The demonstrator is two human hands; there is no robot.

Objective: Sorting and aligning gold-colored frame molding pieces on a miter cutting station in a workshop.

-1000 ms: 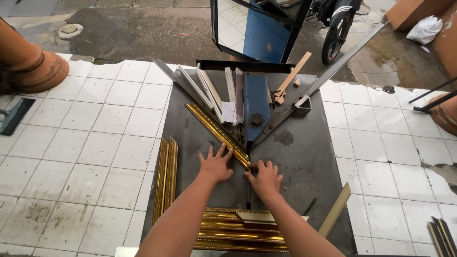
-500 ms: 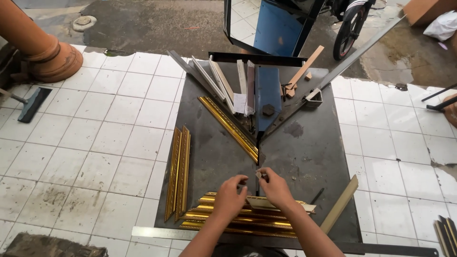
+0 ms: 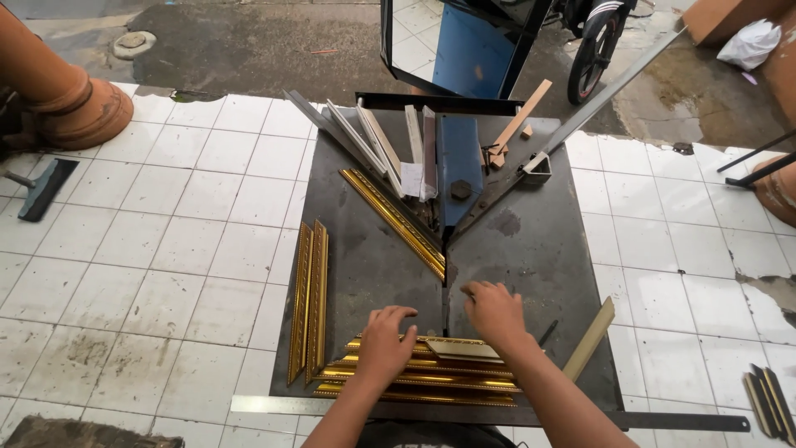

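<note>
Both hands on the stack of gold ornate frame mouldings, lower centre of frame.
Left hand lies palm-down on the stack, fingers loosely spread, likely steadying it; right hand is flat on the dark metal desk just above it. One long gold moulding strip lies diagonally along the guide fence, probably for alignment. No labels legible; white bag upper right.

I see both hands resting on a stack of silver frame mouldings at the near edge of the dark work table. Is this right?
Not quite: the mouldings are gold, not silver. The head view shows the left hand and the right hand on the stack of gold frame mouldings at the near edge of the dark work table.
</note>
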